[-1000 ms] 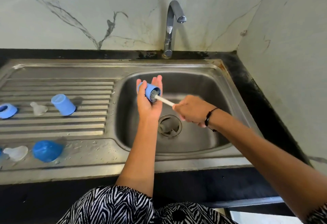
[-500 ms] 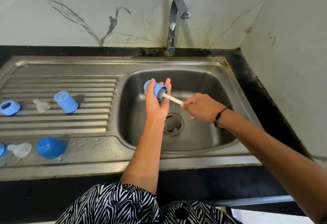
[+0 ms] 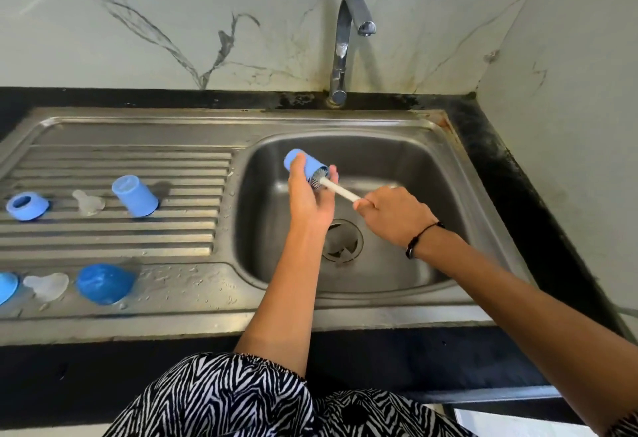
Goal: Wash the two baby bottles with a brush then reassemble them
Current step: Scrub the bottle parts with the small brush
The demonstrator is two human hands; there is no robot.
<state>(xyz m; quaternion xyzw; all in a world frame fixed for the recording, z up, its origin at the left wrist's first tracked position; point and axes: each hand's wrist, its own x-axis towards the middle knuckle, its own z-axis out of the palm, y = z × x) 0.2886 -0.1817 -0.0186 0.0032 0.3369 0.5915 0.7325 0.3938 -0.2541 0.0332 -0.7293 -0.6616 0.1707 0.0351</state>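
Landmark: the basin [image 3: 407, 167] of the steel sink.

Left of the basin, on the ribbed drainboard [image 3: 114, 233], the far row holds a blue ring [image 3: 27, 206], then a clear teat [image 3: 88, 202], then a blue bottle [image 3: 135, 196] standing mouth down, tilted slightly. Nearer the front edge, still left of the basin, a blue piece [image 3: 6, 286] is cut by the frame edge, beside it a second clear teat [image 3: 47, 285], then a blue dome cap [image 3: 103, 283]. Water drops lie on the steel around this row.

Over the basin's left part, the left hand [image 3: 310, 200] grips the second blue bottle [image 3: 304, 164], thumb and fingers curled around it. The bottle lies nearly level, its long axis running from upper left to lower right, closed base toward the drainboard, mouth toward the right hand. The brush [image 3: 336, 188] has its bristles inside the mouth; its white handle slants down and right into the right hand [image 3: 395, 217], which is closed around the handle's end. A dark band circles that wrist.

Below both hands, the drain [image 3: 341, 241] sits in the basin floor. Behind the basin, the tap [image 3: 345, 46] curves over it; no water shows.

No writing or brand is readable.
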